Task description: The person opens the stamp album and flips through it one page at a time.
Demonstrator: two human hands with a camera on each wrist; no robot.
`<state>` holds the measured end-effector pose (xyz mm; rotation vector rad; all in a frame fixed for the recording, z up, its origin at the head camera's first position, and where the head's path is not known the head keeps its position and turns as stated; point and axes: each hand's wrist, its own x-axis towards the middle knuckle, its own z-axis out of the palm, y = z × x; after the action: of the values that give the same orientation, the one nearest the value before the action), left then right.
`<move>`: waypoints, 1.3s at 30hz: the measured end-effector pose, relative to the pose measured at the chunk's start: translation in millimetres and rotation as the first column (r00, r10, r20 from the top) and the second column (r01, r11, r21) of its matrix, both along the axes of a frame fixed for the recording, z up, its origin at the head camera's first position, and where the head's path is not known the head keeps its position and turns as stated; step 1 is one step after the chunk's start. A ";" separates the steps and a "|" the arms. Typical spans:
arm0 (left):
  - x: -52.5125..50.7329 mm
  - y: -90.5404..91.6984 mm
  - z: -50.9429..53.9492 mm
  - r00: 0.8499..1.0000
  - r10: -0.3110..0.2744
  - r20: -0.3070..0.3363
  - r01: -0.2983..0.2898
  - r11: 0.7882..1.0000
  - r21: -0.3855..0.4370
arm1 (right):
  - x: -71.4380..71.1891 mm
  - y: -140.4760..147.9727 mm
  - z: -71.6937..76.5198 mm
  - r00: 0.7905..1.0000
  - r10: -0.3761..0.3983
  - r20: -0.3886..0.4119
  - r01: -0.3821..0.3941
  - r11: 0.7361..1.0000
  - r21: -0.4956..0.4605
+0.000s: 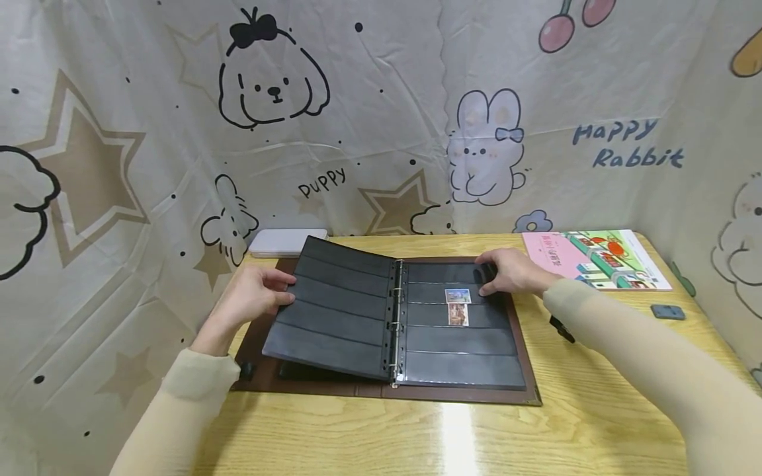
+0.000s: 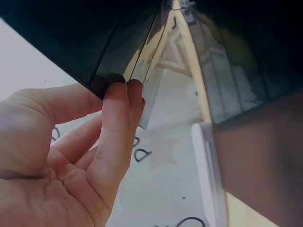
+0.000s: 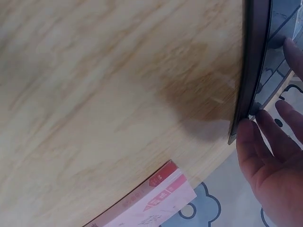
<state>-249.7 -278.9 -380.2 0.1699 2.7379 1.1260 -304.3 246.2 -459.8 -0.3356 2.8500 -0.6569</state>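
A stamp album (image 1: 455, 370) with a brown cover lies open on the table, its black pocket pages held by metal rings. My left hand (image 1: 250, 297) pinches the outer edge of a left-side black page (image 1: 339, 297), which is tilted up off the cover. In the left wrist view, the left thumb and fingers (image 2: 116, 109) meet at the page corner. On the right page (image 1: 458, 367) sit two small stamps, a bluish stamp (image 1: 458, 296) above a brownish stamp (image 1: 458, 315). My right hand (image 1: 508, 271) rests at that page's upper right corner, fingers spread and touching it.
A pink illustrated book (image 1: 553, 254) lies at the back right, with a small dark grey object (image 1: 668, 312) nearer the right edge. At the back left is a flat white case (image 1: 288, 241). A patterned cloth (image 1: 381, 119) hangs behind the wooden table (image 1: 333, 436).
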 end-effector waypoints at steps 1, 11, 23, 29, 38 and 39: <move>-0.4 -0.8 -3.2 1.000 0.002 0.008 -0.002 1.000 0.007 | -0.1 0.4 -0.1 1.000 -0.001 0.001 0.001 1.000 0.001; -4.0 -11.2 -45.6 0.996 0.052 0.069 -0.054 0.998 0.022 | -4.0 0.6 -0.1 1.000 -0.002 -0.003 0.002 1.000 0.010; -3.7 -11.6 -78.1 0.991 0.089 0.099 -0.090 0.996 0.003 | -14.5 5.6 -2.0 0.998 0.065 -0.017 -0.064 0.997 0.042; -2.9 -5.7 -81.1 0.993 0.098 0.070 -0.096 0.995 -0.023 | -16.2 6.8 -0.1 0.998 0.058 0.025 -0.059 0.997 0.044; 2.6 2.8 -77.2 0.997 0.081 0.012 -0.078 0.983 -0.166 | -14.9 4.5 2.5 0.998 0.057 -0.015 -0.056 0.994 0.091; 3.4 4.4 -77.4 0.997 0.071 0.001 -0.069 0.978 -0.198 | -15.1 4.9 2.2 0.998 0.055 -0.015 -0.053 0.994 0.094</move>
<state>-246.3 -274.6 -457.6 0.0421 2.8472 0.8596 -319.3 251.1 -457.6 -0.4035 2.8653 -0.5110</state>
